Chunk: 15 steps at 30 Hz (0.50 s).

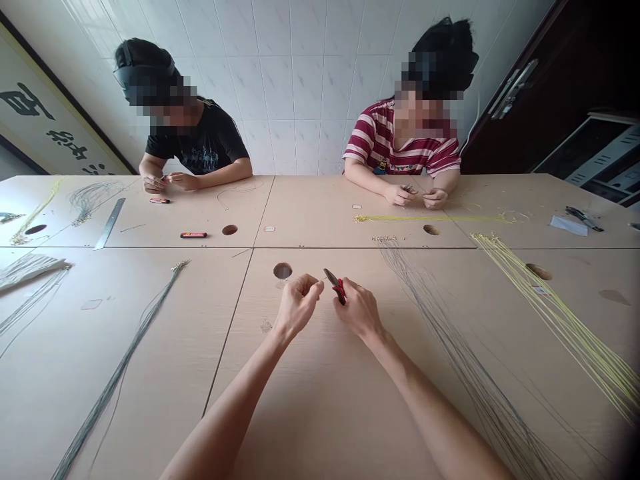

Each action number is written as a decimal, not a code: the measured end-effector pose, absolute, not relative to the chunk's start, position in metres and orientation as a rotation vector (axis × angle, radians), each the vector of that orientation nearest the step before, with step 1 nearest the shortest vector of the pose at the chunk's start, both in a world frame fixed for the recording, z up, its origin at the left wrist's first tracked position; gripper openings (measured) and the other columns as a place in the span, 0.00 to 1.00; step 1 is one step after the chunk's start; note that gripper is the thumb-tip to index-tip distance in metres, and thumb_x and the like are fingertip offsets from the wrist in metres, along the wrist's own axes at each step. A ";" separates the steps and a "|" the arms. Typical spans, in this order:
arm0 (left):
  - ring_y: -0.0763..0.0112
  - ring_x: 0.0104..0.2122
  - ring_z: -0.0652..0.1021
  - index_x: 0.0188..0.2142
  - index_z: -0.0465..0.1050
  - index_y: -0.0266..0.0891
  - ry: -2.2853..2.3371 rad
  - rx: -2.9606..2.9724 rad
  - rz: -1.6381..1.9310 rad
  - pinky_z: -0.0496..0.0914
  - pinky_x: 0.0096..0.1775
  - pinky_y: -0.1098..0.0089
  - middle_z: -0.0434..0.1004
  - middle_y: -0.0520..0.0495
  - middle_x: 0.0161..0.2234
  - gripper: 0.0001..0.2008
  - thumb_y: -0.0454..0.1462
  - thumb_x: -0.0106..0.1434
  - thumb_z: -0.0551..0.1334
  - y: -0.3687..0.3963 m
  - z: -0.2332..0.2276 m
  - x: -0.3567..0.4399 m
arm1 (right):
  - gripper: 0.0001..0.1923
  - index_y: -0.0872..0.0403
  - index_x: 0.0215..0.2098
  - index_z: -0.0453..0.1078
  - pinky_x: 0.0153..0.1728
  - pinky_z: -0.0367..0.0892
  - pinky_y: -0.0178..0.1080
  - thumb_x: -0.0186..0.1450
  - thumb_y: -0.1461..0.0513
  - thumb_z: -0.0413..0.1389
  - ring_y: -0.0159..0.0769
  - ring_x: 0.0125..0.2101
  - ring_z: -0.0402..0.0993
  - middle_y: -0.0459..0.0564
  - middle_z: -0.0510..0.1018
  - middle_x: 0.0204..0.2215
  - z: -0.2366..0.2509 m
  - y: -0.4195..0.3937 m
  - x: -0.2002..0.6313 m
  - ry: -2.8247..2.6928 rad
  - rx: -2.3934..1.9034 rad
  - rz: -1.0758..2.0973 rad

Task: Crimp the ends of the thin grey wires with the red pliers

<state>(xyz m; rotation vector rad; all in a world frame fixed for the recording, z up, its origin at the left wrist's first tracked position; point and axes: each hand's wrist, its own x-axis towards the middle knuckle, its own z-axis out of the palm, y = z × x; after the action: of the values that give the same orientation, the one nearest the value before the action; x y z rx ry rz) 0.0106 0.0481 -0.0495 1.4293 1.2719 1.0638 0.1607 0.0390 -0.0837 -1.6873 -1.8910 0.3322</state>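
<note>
My left hand (299,301) is closed in a pinch over the middle of the table (300,413). A very thin wire or thread end seems to stick out from its fingertips toward the right; it is too fine to make out well. Just beside it, my right hand (361,309) is wrapped around red-handled pliers (338,289). Their dark jaws point up and left, close to my left fingertips. To the right lies a bundle of thin grey wires (440,327) with small gold-coloured ends. Another grey-green wire bundle (131,350) lies to the left, its tips bunched at the top.
Yellow wires (545,303) lie at the right. Across the table, a person in black (197,147) and a person in stripes (405,143) work with their hands. A metal ruler (110,223), a red marker (193,235) and a round table hole (283,270) are on the left half.
</note>
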 end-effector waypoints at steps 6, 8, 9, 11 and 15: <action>0.78 0.21 0.60 0.26 0.74 0.36 1.259 1.438 1.161 0.55 0.23 0.75 0.61 0.55 0.19 0.09 0.40 0.56 0.63 0.049 -0.034 0.009 | 0.05 0.52 0.28 0.57 0.25 0.54 0.36 0.58 0.67 0.49 0.36 0.24 0.64 0.46 0.69 0.24 -0.067 0.035 0.157 -1.817 -1.603 0.419; 0.77 0.22 0.60 0.26 0.74 0.36 1.265 1.430 1.192 0.56 0.23 0.75 0.62 0.54 0.19 0.09 0.40 0.56 0.64 0.051 -0.028 0.009 | 0.04 0.52 0.29 0.58 0.28 0.58 0.36 0.58 0.67 0.50 0.36 0.27 0.66 0.47 0.70 0.26 -0.058 0.034 0.158 -1.795 -1.552 0.486; 0.77 0.22 0.61 0.26 0.75 0.36 1.266 1.423 1.207 0.57 0.24 0.75 0.64 0.53 0.20 0.09 0.40 0.56 0.64 0.052 -0.025 0.009 | 0.03 0.52 0.30 0.60 0.29 0.60 0.36 0.59 0.66 0.50 0.36 0.29 0.67 0.47 0.71 0.27 -0.053 0.034 0.160 -1.784 -1.523 0.526; 0.77 0.23 0.63 0.26 0.75 0.36 1.249 1.398 1.236 0.59 0.25 0.75 0.67 0.52 0.22 0.10 0.41 0.56 0.64 0.053 -0.017 0.007 | 0.03 0.53 0.34 0.62 0.32 0.63 0.35 0.62 0.62 0.51 0.35 0.30 0.68 0.46 0.72 0.29 -0.042 0.033 0.163 -1.762 -1.464 0.616; 0.76 0.26 0.68 0.27 0.76 0.36 1.168 1.337 1.283 0.62 0.27 0.75 0.72 0.50 0.24 0.09 0.41 0.55 0.66 0.051 0.000 0.004 | 0.14 0.54 0.36 0.65 0.32 0.64 0.35 0.67 0.51 0.51 0.34 0.31 0.68 0.46 0.70 0.29 -0.018 0.031 0.168 -1.578 -1.228 0.969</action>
<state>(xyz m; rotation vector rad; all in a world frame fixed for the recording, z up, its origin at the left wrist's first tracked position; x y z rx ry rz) 0.0044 0.0510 0.0001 1.3370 1.1685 1.2828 0.1675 0.0313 -0.0178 -1.2283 -1.5781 0.9692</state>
